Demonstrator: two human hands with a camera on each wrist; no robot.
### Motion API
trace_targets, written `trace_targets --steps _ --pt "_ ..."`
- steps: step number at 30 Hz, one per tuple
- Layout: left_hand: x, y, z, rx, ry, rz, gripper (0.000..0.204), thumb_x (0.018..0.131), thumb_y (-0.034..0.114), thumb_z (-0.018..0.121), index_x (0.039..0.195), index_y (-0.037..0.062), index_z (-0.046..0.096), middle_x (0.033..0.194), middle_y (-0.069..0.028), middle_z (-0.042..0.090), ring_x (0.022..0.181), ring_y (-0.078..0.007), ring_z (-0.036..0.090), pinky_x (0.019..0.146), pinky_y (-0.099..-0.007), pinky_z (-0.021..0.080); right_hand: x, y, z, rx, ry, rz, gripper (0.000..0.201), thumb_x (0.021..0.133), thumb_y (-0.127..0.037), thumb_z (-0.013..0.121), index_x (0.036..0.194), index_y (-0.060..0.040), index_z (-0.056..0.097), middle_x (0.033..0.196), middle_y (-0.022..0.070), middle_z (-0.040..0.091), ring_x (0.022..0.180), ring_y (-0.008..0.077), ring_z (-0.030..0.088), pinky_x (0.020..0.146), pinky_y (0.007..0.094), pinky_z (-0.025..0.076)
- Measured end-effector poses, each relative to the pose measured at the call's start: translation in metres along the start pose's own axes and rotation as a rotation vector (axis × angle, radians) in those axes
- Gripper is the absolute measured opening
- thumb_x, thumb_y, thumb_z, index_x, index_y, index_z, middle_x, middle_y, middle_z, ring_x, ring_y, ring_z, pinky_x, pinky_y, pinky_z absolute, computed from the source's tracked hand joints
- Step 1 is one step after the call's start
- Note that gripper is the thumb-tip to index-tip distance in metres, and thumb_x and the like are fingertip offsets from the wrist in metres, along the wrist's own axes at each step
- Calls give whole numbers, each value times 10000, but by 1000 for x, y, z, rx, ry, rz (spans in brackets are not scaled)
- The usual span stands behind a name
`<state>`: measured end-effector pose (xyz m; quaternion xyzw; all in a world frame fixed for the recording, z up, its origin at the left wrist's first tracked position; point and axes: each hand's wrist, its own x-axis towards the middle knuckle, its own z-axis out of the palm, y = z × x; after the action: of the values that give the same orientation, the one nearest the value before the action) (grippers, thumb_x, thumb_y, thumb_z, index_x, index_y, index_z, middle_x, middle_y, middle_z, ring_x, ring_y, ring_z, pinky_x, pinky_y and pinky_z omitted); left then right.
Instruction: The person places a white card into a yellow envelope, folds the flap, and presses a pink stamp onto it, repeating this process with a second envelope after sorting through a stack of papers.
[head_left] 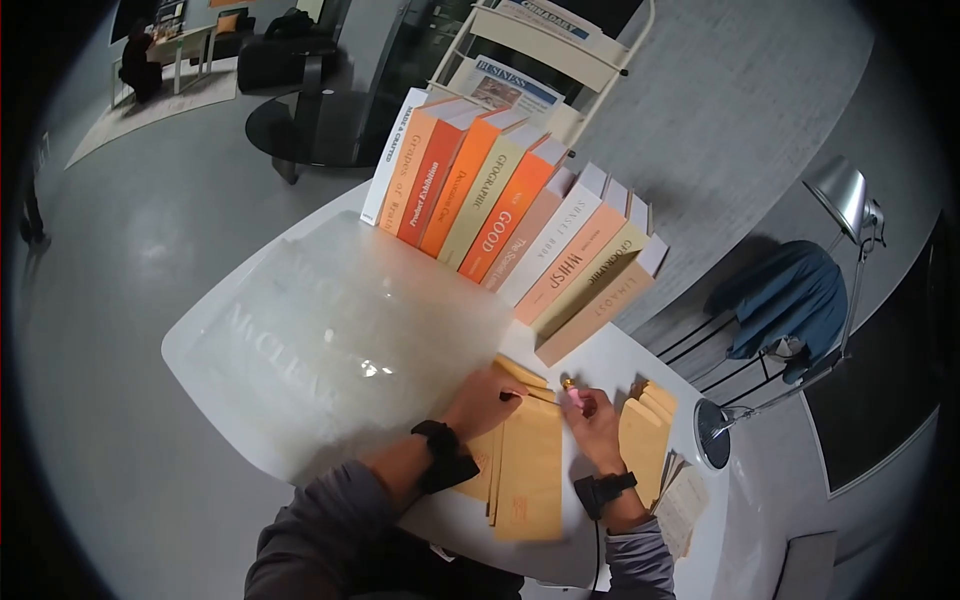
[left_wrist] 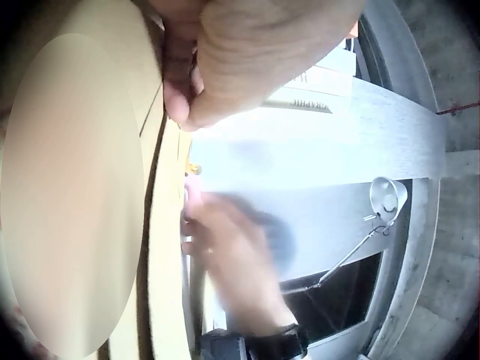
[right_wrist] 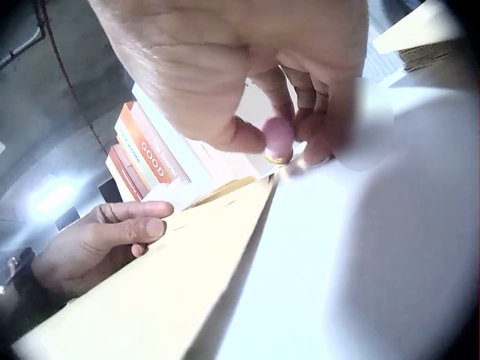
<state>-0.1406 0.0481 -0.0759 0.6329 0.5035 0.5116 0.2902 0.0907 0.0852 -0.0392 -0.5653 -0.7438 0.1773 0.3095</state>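
Pinching right grip [head_left: 595,430]: clamped on the pink-and-gold piece [head_left: 573,398], at its fingertips.
Left grip [head_left: 483,403]: clamped on the envelopes [head_left: 530,465] by their edge.
Books [head_left: 510,215]: beyond both grips, upright on the desk [head_left: 625,360].

Grey sleeves [head_left: 325,530], black wrist straps [head_left: 435,438] with boxy black modules [head_left: 450,474], thin black cable [head_left: 598,550] by the right wrist

Eleven books [head_left: 498,236] in one row; behind the row, two newspapers [head_left: 512,88]; before it, one translucent plastic bag [head_left: 335,345], two piles of kraft envelopes [head_left: 530,465] and one pink-and-gold object [head_left: 573,397]; right of it, one desk lamp [head_left: 838,186], one chair [head_left: 785,300]
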Motion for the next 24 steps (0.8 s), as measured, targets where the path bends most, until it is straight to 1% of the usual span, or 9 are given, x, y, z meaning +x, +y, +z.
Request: trace_targets --steps 4,7,10,13,15,16,18,21,24 --pt "0 -4 4 -83 36 17 151 837 148 687 949 73 755 886 -134 725 799 -283 703 729 -342 548 -2 -5 -6 -135 130 -89 170 948 -98 580 1037 43 610 883 162 703 800 224 696 701 311 537" --pt "0 -1 0 -25 -5 -23 156 841 145 682 952 58 750 879 -143 721 802 -281 704 727 -340 544 -14 -44 -19 123 112 -100 149 976 -92 549 1019 36 611 886 157 708 789 222 695 689 313 534" --pt "1 -4 5 -92 71 49 176 826 96 626 945 46 746 792 -197 675 699 -342 664 639 -393 509 -33 -81 -24 194 -8 -194 150 991 -106 553 1010 32 608 884 145 710 786 213 695 682 305 530" --pt "0 4 1 -91 26 -38 174 827 94 623 940 47 746 791 -197 675 692 -347 656 639 -388 507 -39 -83 -11 147 -19 -243 134 975 -106 600 1014 22 607 905 118 709 802 193 690 674 295 524" --pt "1 -4 5 -90 95 76 171 830 95 623 937 49 748 790 -200 675 686 -347 653 638 -385 505 -40 -81 1 221 8 -247 142 951 -95 631 1025 22 602 925 144 694 790 223 681 668 317 518" --pt "1 -9 7 -89 130 131 170 831 95 623 936 50 749 789 -201 674 683 -347 652 637 -383 504 -40 -77 5 183 -41 -250 144 948 -94 633 1024 24 601 924 157 687 787 233 681 670 324 517" --pt "1 -14 9 -92 110 105 169 833 97 624 935 52 751 794 -203 677 696 -347 658 646 -388 507 -39 -69 9 101 -132 -252 150 942 -92 638 1023 28 598 921 182 674 781 254 680 675 338 517" --pt "1 -10 11 -106 88 71 166 835 100 623 929 52 751 793 -205 674 710 -349 661 655 -391 507 -32 -66 16 20 -180 -270 148 939 -93 641 1018 27 602 899 198 660 760 247 663 668 338 513" --pt "1 -8 8 -113 93 90 164 836 100 622 925 52 750 791 -205 672 724 -353 661 663 -394 506 -28 -74 12 34 -184 -284 141 943 -96 633 1013 24 607 881 199 660 737 286 651 664 348 512"
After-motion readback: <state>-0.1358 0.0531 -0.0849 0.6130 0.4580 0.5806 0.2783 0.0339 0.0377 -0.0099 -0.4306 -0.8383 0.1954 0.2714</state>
